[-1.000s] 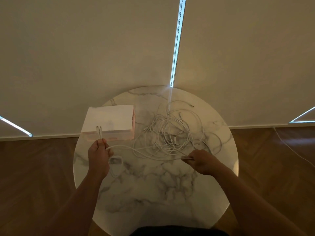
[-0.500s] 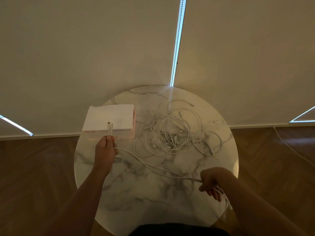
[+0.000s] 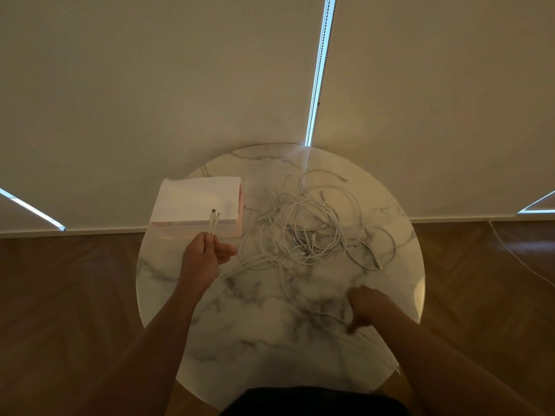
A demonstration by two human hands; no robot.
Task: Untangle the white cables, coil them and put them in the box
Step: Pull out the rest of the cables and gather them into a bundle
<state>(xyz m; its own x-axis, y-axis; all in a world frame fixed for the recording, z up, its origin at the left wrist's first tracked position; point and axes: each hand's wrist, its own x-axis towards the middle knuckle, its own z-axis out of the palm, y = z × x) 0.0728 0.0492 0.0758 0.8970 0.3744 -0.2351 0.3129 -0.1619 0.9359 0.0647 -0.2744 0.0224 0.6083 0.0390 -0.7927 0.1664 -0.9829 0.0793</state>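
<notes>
Right grip (image 3: 365, 307) on cable (image 3: 212, 220), nearer now.

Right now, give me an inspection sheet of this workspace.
Surface: round marble table.
Job's things: box rear left; tangled white cables to its right, apart from it.
Clutter: nothing seen.
Hands: left hand pinches both ends of the held cable; right hand, blurred, appears to grip the same cable.
Cables: floor cable at right.
Surroundings: drawn blinds, wooden floor.
</notes>
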